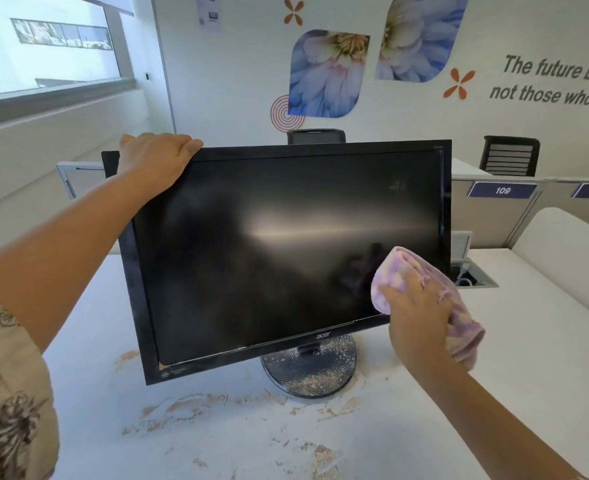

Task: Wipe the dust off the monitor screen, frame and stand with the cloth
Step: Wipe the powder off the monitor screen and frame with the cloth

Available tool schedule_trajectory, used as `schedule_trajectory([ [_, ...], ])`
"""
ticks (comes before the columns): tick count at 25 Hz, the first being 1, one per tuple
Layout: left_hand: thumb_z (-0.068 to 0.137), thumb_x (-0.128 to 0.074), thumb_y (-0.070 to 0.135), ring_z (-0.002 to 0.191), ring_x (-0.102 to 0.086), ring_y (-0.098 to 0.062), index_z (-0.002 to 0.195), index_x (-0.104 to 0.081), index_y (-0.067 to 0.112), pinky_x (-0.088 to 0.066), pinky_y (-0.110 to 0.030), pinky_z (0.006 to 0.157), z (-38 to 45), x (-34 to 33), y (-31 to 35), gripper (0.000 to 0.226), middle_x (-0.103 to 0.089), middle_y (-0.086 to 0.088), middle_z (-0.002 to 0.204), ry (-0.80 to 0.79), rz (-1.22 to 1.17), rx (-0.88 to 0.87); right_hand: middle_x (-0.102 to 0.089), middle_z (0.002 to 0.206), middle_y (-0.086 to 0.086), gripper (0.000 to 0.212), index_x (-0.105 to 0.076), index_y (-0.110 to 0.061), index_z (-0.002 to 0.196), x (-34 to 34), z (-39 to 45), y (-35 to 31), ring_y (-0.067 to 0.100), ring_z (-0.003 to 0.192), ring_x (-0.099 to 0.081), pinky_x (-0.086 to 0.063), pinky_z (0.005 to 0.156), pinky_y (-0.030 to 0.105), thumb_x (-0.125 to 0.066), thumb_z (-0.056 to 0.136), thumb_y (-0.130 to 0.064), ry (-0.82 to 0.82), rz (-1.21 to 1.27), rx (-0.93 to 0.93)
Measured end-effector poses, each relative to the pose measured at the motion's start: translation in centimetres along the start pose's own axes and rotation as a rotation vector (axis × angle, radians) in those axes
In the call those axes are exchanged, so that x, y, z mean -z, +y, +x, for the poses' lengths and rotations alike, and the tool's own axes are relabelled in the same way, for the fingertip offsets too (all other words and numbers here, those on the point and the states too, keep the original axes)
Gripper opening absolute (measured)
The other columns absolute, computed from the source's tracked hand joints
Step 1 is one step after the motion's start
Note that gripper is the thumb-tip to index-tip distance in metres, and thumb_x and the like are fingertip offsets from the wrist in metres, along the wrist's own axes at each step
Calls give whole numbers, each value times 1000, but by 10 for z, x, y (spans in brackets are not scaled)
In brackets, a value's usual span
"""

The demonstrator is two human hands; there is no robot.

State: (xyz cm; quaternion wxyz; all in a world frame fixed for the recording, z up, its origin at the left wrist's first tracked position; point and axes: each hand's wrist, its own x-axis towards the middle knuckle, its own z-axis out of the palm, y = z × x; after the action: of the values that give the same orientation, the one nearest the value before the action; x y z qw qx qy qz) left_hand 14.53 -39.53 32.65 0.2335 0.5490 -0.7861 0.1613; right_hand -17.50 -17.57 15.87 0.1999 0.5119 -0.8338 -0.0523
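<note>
While left hand [154, 157] grips monitor [286, 251] top, right hand [419, 313] presses bunched cloth [459, 306] on screen; debris, seemingly sawdust [307, 379], litters stand [310, 368].

My left arm reaches forward and up, and my left hand [154, 157] lies palm down with the fingers hooked over an edge and the thumb side toward me. My right arm stretches ahead lower down, and my right hand [419, 315] grips with curled fingers, knuckles up.
</note>
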Motion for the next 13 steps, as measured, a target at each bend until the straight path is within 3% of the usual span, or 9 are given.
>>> schedule_trajectory([
  [2,97,-18,45,102,-52,-42,112,-60,15,-31,-49,91,1,-1,0,54,-63,-20,110,13,-1,-3,-33,144,8,39,-40,-38,133,3,-16,-41,38,127,-35,-37,98,55,-43,95,-30,34,232,115],
  [5,97,-18,45,106,-50,-43,114,-60,15,-31,-49,91,1,-1,0,54,-62,-22,114,20,5,-11,-22,153,6,53,-24,-38,145,-10,-46,-91,34,138,-24,-27,108,52,-44,96,-43,-274,527,135],
  [6,97,-18,46,106,-50,-44,114,-60,15,-31,-49,91,1,-1,-1,55,-62,-22,115,21,3,-10,-20,154,6,55,-24,-37,146,-16,-50,-92,34,138,-22,-26,109,52,-47,95,-40,-293,561,148],
  [9,97,-18,47,107,-50,-44,115,-60,15,-30,-49,90,3,-3,-3,55,-61,-22,115,14,12,0,-34,141,10,49,-45,-33,135,-29,-42,-63,36,127,-30,-35,99,50,-54,88,-22,-80,449,264],
  [13,97,-19,47,103,-51,-43,114,-61,17,-30,-47,88,3,-5,-4,55,-64,-21,111,54,37,-16,-45,123,8,33,-55,-27,118,-37,-16,-15,32,112,-42,-43,84,46,-53,86,-20,-91,292,136],
])
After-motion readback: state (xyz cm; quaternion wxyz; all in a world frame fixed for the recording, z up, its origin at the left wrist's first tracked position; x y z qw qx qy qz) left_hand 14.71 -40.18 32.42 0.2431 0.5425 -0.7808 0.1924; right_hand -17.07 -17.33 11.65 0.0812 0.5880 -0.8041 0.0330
